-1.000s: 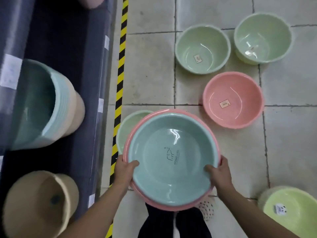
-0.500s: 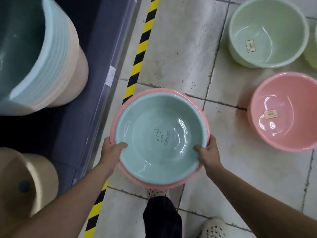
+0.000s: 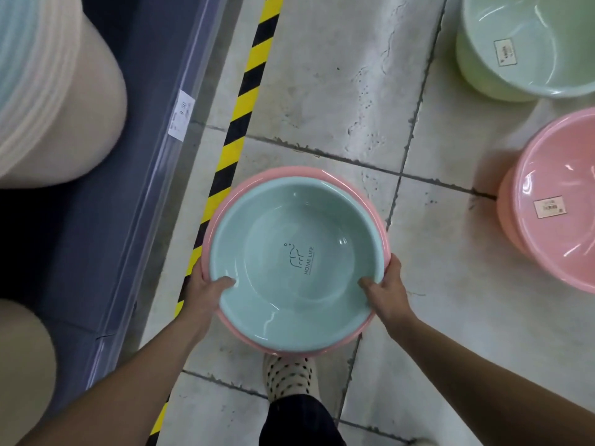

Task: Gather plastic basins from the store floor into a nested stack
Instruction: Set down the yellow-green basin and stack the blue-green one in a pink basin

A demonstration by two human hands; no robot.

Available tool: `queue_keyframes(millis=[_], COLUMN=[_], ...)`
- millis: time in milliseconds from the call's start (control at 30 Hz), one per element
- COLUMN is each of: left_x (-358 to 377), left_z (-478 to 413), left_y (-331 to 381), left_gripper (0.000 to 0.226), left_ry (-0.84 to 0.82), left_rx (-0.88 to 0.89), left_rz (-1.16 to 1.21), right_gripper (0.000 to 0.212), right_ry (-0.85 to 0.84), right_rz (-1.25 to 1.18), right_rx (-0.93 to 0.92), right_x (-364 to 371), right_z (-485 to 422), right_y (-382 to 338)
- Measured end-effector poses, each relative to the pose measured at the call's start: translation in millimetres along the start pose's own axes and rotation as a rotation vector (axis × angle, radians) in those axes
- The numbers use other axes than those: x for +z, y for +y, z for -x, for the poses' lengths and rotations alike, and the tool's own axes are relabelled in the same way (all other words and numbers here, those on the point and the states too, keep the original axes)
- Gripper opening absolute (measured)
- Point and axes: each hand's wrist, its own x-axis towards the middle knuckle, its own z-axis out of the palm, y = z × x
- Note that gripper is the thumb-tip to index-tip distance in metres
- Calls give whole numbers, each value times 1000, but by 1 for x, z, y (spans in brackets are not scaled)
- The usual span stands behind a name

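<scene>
1. While both hands carry a nested pair of basins above the tiled floor (image 3: pixel 322 91), the step in hand looks like the carry between pick-ups; more basins wait on the floor.
2. At nine to ten o'clock, a tall stack of cream and pale-blue plastic tubs (image 3: pixel 48 91) lies on a dark shelf, whose clear front rail bears a white price tag (image 3: pixel 181 115) that seems to read "9.90", blurred.
3. A yellow-and-black hazard stripe (image 3: pixel 244 91) runs from twelve down to seven o'clock.
4. The left hand (image 3: pixel 206 292) clamps the rim at eight o'clock of the pair, thumb inside, fingers beneath.
5. The round teal plastic basin (image 3: pixel 297 262) sits inside the round pink plastic basin (image 3: pixel 257 175), centre frame; its floor shows a line-drawn animal and "HOME LIFE".
6. The right hand (image 3: pixel 386 289) grips the rim at four o'clock likewise.
7. At one o'clock stands a pale-green plastic basin (image 3: pixel 528 43), and at three o'clock another pink plastic basin (image 3: pixel 553 201); each carries an unreadable white sticker.
8. Next, I judge, the pair must be lowered squarely into, or receive, one of these.
</scene>
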Motion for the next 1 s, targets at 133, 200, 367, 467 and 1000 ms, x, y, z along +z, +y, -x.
queue_keyframes(millis=[133,200,367,467,1000], left_x=[9,14,46,84,419], left_z=[10,31,105,154,285], left_y=[16,30,86,135,300], left_gripper=[58,56,54,46,52], left_ry=[41,44,-2,-78,-250], left_rx=[-24,-17,20,72,276], left_rz=[-56,-76,-151,-231,-546], right_gripper=[67,67,77,78,73], right_ry=[-9,6,60,141,358], right_rz=[-7,-36,-111,-175,-461], right_rx=[50,79,118,156,204], right_x=[-14,-33,-117,-183,-510], right_z=[-5,8,78,118,108], right_y=[-3,-15,-57,-84,-96])
